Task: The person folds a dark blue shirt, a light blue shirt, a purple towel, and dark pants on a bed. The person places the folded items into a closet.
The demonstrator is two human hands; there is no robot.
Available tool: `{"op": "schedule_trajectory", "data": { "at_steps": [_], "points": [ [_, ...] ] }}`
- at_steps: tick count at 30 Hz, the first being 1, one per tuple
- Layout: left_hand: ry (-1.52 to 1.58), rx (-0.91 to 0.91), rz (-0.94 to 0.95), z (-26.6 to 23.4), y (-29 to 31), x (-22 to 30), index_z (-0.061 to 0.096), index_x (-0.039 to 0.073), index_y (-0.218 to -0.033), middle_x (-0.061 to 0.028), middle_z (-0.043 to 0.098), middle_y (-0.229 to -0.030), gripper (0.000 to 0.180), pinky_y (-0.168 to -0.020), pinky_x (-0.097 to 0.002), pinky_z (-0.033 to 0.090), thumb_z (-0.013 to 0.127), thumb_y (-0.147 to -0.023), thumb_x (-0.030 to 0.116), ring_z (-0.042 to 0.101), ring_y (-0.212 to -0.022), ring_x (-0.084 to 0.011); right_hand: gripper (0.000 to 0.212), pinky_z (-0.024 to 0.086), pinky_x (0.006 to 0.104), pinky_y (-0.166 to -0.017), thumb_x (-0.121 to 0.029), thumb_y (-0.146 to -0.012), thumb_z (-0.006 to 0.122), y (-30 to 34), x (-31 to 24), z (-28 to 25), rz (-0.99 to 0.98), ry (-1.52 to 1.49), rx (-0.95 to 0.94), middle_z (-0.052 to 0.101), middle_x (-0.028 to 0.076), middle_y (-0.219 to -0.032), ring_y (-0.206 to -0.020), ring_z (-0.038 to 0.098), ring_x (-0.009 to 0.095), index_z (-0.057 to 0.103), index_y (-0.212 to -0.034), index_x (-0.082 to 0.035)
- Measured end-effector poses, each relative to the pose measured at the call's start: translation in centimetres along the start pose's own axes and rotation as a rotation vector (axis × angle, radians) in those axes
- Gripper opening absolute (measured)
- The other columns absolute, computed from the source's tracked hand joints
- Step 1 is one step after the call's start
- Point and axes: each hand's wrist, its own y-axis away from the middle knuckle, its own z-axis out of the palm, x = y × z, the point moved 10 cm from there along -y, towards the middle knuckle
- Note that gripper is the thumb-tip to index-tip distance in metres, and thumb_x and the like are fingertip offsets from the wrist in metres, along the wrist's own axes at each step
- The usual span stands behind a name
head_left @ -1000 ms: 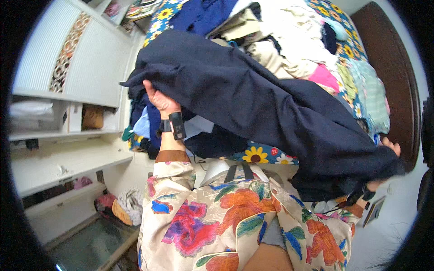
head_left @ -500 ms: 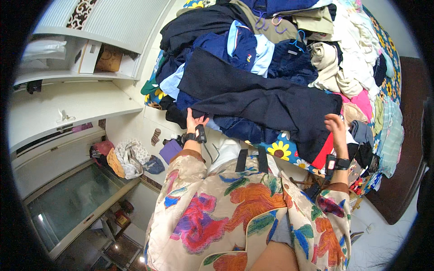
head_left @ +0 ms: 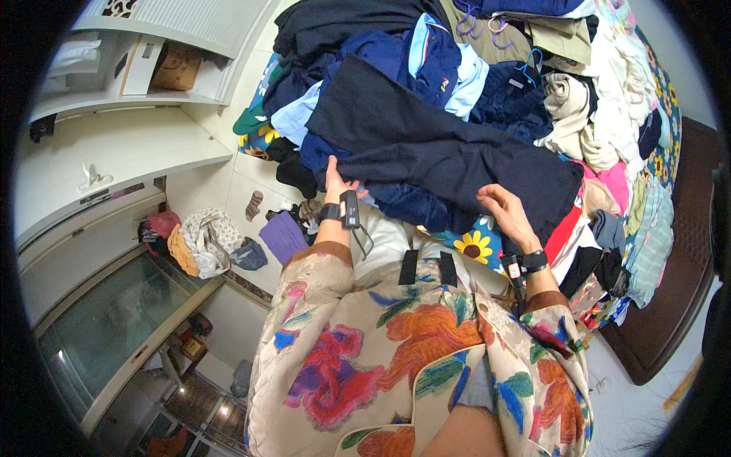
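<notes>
Dark navy trousers (head_left: 426, 129), folded lengthwise, lie across the near side of a heap of clothes on a bed. At their near left edge is my left hand (head_left: 339, 181), its fingers apart against the cloth, with no visible grip. My right hand (head_left: 509, 215) hovers over or lightly touches their near edge, right of the middle, its fingers loosely bent and holding nothing. Beneath the trousers a dark blue velvety garment (head_left: 411, 204) sticks out. Behind them lie a navy polo shirt (head_left: 435, 72) with a light blue collar and a dark blue fuzzy garment (head_left: 506, 99) on a blue hanger (head_left: 525, 67).
Sunflower-patterned bedding (head_left: 474, 244) shows at the bed's near edge. White and cream clothes (head_left: 609, 84) pile up on the right. On the floor at left lie a purple cloth (head_left: 283, 238), a sock (head_left: 253, 206) and a heap of clothes (head_left: 209, 236). An open white cabinet (head_left: 152, 137) stands beyond.
My right hand has moved left along the trousers from their right end toward the middle. My left hand stays by their left edge. The view has shifted slightly.
</notes>
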Motion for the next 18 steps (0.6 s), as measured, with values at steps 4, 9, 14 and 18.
{"op": "schedule_trajectory", "data": {
  "at_steps": [4, 9, 14, 18],
  "points": [
    [-0.139, -0.136, 0.097, 0.8, -1.4, 1.4, 0.052, 0.007, -0.126, -0.0207, 0.062, -0.109, 0.070, -0.072, -0.0499, 0.056, 0.065, -0.078, 0.057, 0.063, -0.079, -0.0356, 0.020, 0.050, 0.0273, -0.081, -0.013, -0.094, 0.056, 0.5, 1.1, 1.7, -0.021, -0.053, -0.046, 0.067, 0.007, -0.099, -0.094, 0.064, 0.013, 0.061, -0.108, 0.000],
    [0.132, -0.392, 0.061, 1.9, -0.9, 0.1, 0.041, 0.007, -0.139, -0.0211, 0.045, -0.141, 0.073, -0.084, -0.0569, 0.051, 0.065, -0.078, 0.039, 0.053, -0.121, -0.0360, 0.017, 0.050, 0.0262, -0.083, -0.011, -0.094, 0.055, 1.9, 4.2, 0.6, 0.042, -0.151, -0.013, 0.067, 0.007, -0.097, -0.092, 0.063, 0.013, 0.062, -0.106, 0.000],
    [0.064, -0.065, -0.032, 0.7, -4.2, -1.7, 0.054, 0.009, -0.127, -0.0163, 0.059, -0.128, 0.056, -0.103, -0.0567, 0.038, 0.059, -0.084, 0.043, 0.054, -0.121, -0.0341, 0.016, 0.051, 0.0260, -0.077, -0.010, -0.094, 0.054, 3.2, 7.3, -1.2, 0.109, -0.329, 0.050, 0.067, 0.006, -0.094, -0.086, 0.063, 0.012, 0.062, -0.104, 0.000],
    [0.187, -0.022, 0.144, -1.2, -4.8, -0.6, 0.062, 0.002, -0.090, -0.0125, 0.065, -0.077, 0.033, -0.047, -0.0431, 0.050, 0.057, -0.083, 0.034, 0.063, -0.058, -0.0296, 0.018, 0.051, 0.0263, -0.077, -0.011, -0.093, 0.054, 4.2, 8.7, -2.5, 0.082, -0.330, 0.096, 0.068, 0.006, -0.094, -0.087, 0.064, 0.012, 0.063, -0.104, 0.000]
  ]
}}
